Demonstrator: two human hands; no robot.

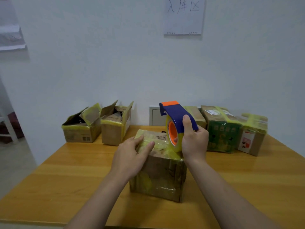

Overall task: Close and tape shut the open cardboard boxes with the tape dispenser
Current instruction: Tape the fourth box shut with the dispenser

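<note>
A brown cardboard box [162, 176] with yellowish tape over its closed top stands in the middle of the wooden table [66, 171]. My left hand [132, 154] lies flat on the box's top left, fingers straight, pressing the flaps. My right hand [194, 139] grips a blue tape dispenser [177, 118] with an orange tip and an orange-cored yellow tape roll. The roll rests on the box's top right edge. Two open boxes stand at the back left, one [82, 128] beside the other [116, 125], flaps up.
Several taped boxes stand at the back right, among them a green printed one [222, 138] and a small one [252, 139] with a red label. A paper sheet [184, 15] with writing hangs on the white wall. The table's left edge drops to the floor.
</note>
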